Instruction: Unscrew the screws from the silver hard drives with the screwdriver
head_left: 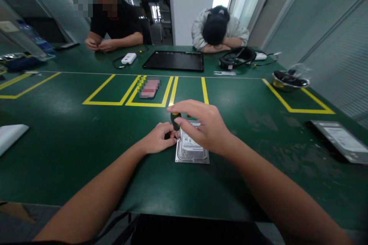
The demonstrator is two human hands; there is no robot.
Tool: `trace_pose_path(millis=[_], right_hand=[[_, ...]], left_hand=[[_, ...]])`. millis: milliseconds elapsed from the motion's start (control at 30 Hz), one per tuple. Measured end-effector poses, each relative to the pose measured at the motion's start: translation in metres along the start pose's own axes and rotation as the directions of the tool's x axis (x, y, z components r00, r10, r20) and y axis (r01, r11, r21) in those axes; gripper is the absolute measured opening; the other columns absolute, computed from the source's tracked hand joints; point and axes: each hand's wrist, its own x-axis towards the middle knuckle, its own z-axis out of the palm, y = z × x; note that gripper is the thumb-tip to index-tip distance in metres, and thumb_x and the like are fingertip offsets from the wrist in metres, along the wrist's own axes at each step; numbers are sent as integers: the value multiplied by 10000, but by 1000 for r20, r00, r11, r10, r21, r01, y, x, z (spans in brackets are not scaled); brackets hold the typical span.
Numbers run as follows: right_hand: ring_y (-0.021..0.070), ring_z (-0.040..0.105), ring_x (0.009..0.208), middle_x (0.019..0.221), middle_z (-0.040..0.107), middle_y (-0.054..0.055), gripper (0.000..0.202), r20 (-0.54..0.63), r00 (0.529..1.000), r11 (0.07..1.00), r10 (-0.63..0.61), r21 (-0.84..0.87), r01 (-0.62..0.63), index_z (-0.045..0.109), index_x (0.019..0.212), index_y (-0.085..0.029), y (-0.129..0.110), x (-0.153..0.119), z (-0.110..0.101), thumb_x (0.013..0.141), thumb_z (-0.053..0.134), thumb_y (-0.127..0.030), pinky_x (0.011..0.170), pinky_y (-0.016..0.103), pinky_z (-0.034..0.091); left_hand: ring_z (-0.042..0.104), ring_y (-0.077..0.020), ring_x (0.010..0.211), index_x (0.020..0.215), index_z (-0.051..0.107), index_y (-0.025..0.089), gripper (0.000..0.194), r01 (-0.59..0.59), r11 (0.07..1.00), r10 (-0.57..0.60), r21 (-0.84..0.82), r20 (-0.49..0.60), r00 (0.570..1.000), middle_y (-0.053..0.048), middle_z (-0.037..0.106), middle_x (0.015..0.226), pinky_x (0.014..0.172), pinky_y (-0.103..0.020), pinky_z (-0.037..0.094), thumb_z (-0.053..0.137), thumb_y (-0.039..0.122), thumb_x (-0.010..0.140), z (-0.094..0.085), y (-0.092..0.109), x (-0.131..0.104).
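A silver hard drive [192, 157] with a white label lies flat on the green table in front of me. My right hand [205, 124] reaches over it, with its fingers and thumb closed around the dark handle of a screwdriver [175, 121]. That screwdriver stands nearly upright, its tip down at the drive's left edge. Curled close to the tip, the fingers of my left hand [159, 138] meet the same edge; what they pinch, if anything, is hidden.
A second hard drive [342, 139] lies at the right. Yellow tape outlines mark the table [115, 176], with a phone [149, 88] inside one. Beyond are a black flat panel [174, 61], a white adapter [128, 58], coiled cables [238, 58] and a bowl [290, 81]. Two people sit opposite.
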Motion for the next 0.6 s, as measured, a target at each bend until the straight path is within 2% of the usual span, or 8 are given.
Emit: trace_pose_path(millis=[133, 200, 333, 533, 600], right_hand=[[173, 646, 901, 935, 690, 98, 213, -38, 999, 998, 29, -61, -32, 711, 1001, -105, 0, 0, 0, 876, 652, -267, 793, 314, 541], [174, 653, 934, 979, 695, 100, 201, -51, 998, 998, 42, -50, -44, 711, 1005, -130, -2, 0, -1, 894, 621, -270, 816, 325, 544], [156, 666, 1061, 1103, 727, 72, 225, -32, 998, 998, 54, 35, -52, 693, 1040, -176, -3, 1, -1, 936, 494, -161, 938, 339, 523], [160, 656, 917, 950, 703, 61, 132, -42, 995, 996, 90, -22, -91, 709, 957, -173, -1, 1, 0, 879, 635, -248, 813, 311, 537], [167, 657, 929, 970, 699, 83, 159, -69, 994, 996, 82, -32, -84, 714, 970, -153, 0, 0, 0, 879, 631, -253, 819, 321, 539]], left_hand=[[537, -152, 729, 761, 574, 164, 106, 0, 1000, 0, -9, 10, 1000, 8, 584, 733, 714, -292, 427, 585, 264, 795, -1, 2, 0], [546, -157, 746, 810, 600, 165, 97, -6, 1000, 6, -23, 16, 1000, 5, 600, 755, 727, -297, 433, 582, 261, 802, -1, 2, 0], [534, -152, 730, 808, 601, 166, 91, -19, 999, 19, -31, 4, 1000, 12, 580, 734, 723, -295, 431, 584, 255, 800, 0, -1, 0], [536, -146, 725, 809, 590, 161, 88, 20, 999, -20, -29, 17, 1000, 14, 570, 737, 694, -278, 421, 585, 249, 799, 0, 0, 0], [545, -153, 744, 814, 594, 163, 86, 19, 999, -18, -26, 18, 1000, 13, 575, 739, 704, -282, 423, 580, 248, 801, 0, 1, 0]])
